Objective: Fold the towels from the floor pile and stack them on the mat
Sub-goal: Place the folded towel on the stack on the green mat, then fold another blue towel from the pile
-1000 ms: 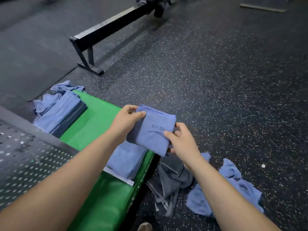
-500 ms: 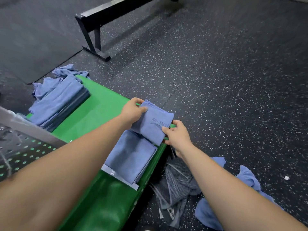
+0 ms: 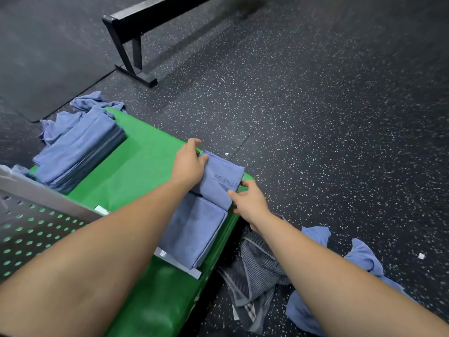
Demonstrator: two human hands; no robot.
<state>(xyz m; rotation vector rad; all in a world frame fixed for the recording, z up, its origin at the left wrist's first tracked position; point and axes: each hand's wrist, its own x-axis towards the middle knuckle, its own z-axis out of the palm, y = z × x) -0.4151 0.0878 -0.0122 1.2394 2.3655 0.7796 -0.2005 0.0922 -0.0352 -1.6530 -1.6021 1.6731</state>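
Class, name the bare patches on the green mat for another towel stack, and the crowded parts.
Free: green mat between the far towel stack and the left hand. Crowded: the corner, where right hand, folded towel and near stack meet.

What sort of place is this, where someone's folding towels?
Most likely a gym or fitness club: a speckled rubber floor, a black metal equipment frame, a green padded mat, and the blue towel in the hands bears lettering ending in TNESS.
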